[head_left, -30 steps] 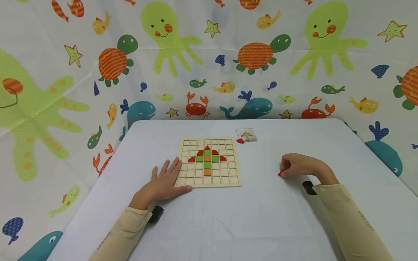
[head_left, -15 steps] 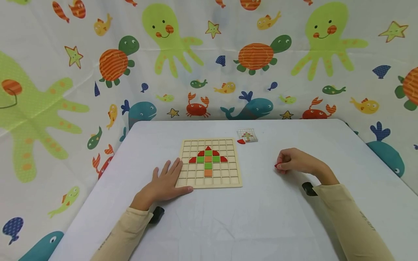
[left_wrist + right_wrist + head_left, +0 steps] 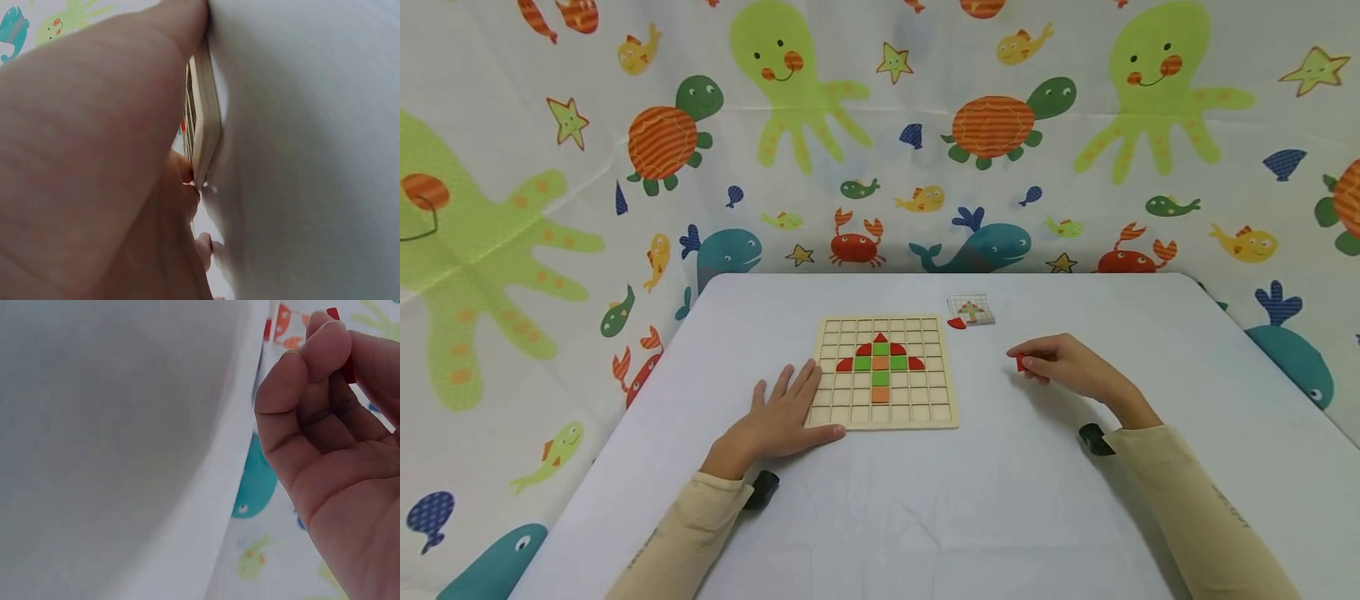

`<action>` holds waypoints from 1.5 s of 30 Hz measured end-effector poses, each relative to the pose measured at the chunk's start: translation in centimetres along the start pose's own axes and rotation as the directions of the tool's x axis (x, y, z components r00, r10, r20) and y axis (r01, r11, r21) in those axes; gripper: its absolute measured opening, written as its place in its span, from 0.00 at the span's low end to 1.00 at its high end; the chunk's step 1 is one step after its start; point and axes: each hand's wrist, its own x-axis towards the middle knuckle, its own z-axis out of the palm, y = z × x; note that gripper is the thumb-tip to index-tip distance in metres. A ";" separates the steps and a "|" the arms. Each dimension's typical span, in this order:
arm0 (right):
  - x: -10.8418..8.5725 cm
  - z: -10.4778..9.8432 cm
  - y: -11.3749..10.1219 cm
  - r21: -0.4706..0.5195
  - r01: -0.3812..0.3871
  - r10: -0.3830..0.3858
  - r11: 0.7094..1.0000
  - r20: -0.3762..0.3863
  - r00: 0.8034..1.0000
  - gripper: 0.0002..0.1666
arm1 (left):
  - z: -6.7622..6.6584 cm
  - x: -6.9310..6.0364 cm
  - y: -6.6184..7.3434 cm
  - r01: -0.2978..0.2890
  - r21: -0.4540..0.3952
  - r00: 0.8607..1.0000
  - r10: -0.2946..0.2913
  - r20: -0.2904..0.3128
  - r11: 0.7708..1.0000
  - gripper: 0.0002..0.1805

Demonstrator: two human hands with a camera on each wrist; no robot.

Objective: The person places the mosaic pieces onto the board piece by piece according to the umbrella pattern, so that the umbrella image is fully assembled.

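Observation:
A wooden grid board [image 3: 936, 402] lies on the table, with red, green and orange tiles set in an arrow-like pattern [image 3: 880, 363]. My left hand [image 3: 775, 423] rests with spread, straight fingers at the board's left edge and near corner. In the left wrist view, the board's side [image 3: 209, 112] shows beside that hand. To the right of the board, my right hand [image 3: 1071, 367] pinches a small red tile [image 3: 1021, 362] between thumb and fingers above the table. In the right wrist view, the fingers hide most of this red tile [image 3: 350, 372].
Behind the board's right corner lies a small pattern card [image 3: 976, 310], with a loose red curved tile [image 3: 957, 323] by its near edge. The white table [image 3: 910, 517] ends at a cloth printed with sea animals [image 3: 992, 125]. Each wrist carries a black camera [image 3: 1096, 439].
My right hand has moved left and away from me, towards the board, with the red tile between its fingers. The left hand stays at the board's edge.

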 end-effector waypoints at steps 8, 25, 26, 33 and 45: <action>1.3 1.9 -2.7 -0.021 0.069 -0.068 0.997 0.050 0.996 0.18 | -0.1 0.1 0.1 0.013 0.007 1.000 -0.013 0.006 1.000 0.64; 4.7 7.4 -10.1 0.162 0.249 -0.261 0.955 0.054 0.964 0.07 | -0.1 0.0 0.2 0.016 0.019 1.000 -0.016 0.005 1.000 0.64; 4.8 7.9 -10.2 0.177 0.243 -0.256 0.954 0.058 0.965 0.06 | -0.1 0.0 0.2 0.016 0.022 1.000 -0.016 0.007 1.000 0.64; 5.2 10.5 -10.5 0.258 0.158 -0.187 0.953 0.091 0.978 0.06 | -0.2 0.1 0.3 0.025 0.026 1.000 -0.025 0.015 0.999 0.65; 5.1 14.0 -10.9 0.159 0.093 -0.111 0.983 0.113 0.987 0.03 | -0.4 0.1 0.5 0.027 0.026 0.999 -0.028 0.026 0.999 0.64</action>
